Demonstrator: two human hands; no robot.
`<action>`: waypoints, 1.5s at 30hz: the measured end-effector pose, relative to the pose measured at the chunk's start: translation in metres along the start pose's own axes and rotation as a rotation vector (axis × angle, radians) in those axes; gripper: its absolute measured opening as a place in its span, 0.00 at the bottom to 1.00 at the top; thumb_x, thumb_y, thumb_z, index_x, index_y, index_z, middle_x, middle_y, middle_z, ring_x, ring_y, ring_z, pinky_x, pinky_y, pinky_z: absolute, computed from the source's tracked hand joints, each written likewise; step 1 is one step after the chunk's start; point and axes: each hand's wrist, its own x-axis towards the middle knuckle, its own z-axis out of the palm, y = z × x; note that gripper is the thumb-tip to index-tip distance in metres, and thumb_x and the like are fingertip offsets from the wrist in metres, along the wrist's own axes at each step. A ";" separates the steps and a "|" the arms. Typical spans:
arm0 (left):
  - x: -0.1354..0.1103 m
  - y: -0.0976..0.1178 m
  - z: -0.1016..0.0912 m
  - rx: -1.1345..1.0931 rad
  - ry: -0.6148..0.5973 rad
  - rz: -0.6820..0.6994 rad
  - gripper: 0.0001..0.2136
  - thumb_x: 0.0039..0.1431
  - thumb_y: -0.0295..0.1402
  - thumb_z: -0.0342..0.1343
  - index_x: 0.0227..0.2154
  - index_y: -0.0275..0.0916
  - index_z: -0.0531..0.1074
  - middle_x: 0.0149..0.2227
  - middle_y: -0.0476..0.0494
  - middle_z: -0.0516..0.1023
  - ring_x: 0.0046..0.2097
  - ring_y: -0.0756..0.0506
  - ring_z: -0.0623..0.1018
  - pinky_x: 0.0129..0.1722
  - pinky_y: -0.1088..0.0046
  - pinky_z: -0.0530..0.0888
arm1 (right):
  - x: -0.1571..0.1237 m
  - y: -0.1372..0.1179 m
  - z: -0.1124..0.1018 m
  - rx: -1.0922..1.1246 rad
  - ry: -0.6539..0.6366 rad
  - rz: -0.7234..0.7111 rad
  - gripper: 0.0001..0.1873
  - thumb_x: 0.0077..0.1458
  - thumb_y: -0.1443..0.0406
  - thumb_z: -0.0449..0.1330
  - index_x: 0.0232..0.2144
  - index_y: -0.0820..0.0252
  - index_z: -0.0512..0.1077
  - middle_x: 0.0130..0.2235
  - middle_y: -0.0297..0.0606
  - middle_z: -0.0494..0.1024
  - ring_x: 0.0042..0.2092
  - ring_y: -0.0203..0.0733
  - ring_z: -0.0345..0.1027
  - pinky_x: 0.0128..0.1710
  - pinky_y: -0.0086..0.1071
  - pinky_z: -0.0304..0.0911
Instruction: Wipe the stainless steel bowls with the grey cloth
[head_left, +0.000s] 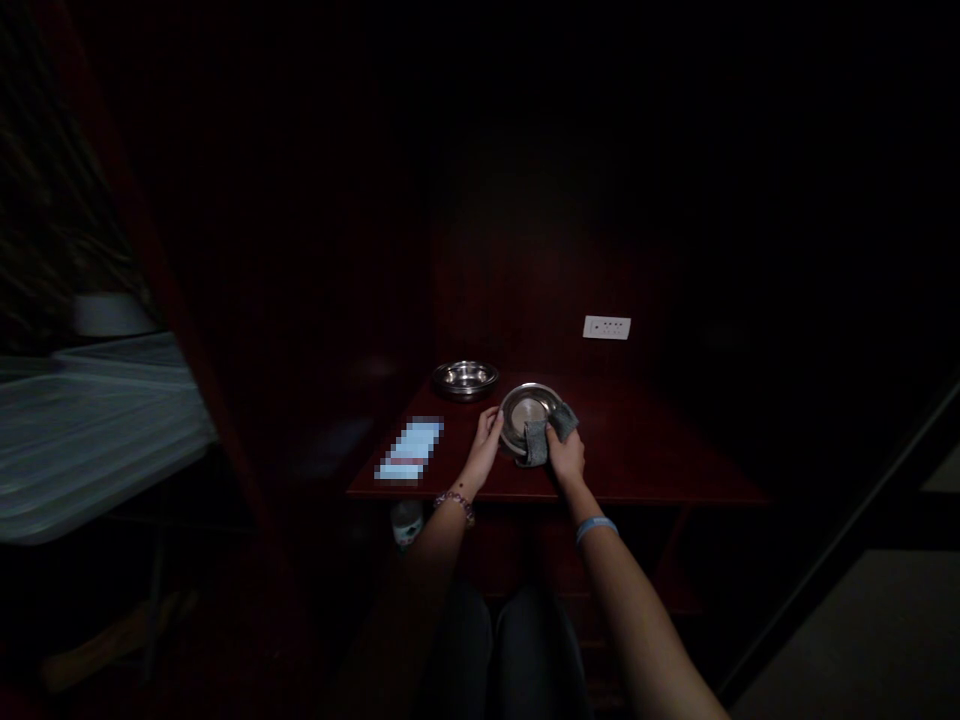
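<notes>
1. At the dark red bench [637,450], we are holding a tilted steel dish [525,408] by its rim. Our left hand [484,447] is curling against one side, and our right hand [565,452] is clenching a grey cloth [537,441] over the near edge.
2. Just beyond it, we are keeping a second steel dish [465,378] close by, not touching the first. A blurred flat object [409,450] is lying near our left wrist.
3. We are risking a slip: the smooth steel could skid from our left hand's fingers [491,425] if the cloth drags hard against the rim.
4. We are working near the second dish, so a tipped dish could knock into it.
5. We are also tilting the dish toward the bench's front edge, so a loose grip could send it rolling off.
</notes>
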 end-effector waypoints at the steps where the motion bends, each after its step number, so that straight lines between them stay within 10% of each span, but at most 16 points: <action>1: 0.001 -0.002 -0.001 0.008 0.025 -0.028 0.18 0.61 0.48 0.44 0.48 0.43 0.61 0.53 0.40 0.69 0.52 0.43 0.71 0.49 0.62 0.70 | 0.000 0.000 0.000 -0.005 0.005 0.010 0.27 0.56 0.51 0.52 0.54 0.55 0.68 0.46 0.41 0.76 0.48 0.48 0.71 0.50 0.39 0.64; 12: 0.006 -0.015 -0.005 0.097 0.112 0.019 0.07 0.60 0.38 0.46 0.37 0.42 0.58 0.35 0.49 0.67 0.36 0.51 0.70 0.34 0.75 0.69 | 0.000 0.003 -0.001 0.056 0.058 -0.035 0.25 0.57 0.53 0.51 0.52 0.58 0.69 0.47 0.41 0.76 0.49 0.46 0.70 0.50 0.36 0.64; 45: 0.012 -0.032 -0.007 0.080 0.065 0.100 0.07 0.58 0.28 0.47 0.40 0.39 0.62 0.34 0.47 0.69 0.35 0.50 0.71 0.39 0.71 0.71 | 0.006 0.012 0.006 0.172 0.089 -0.114 0.25 0.54 0.52 0.54 0.49 0.58 0.71 0.46 0.43 0.77 0.49 0.47 0.71 0.50 0.37 0.64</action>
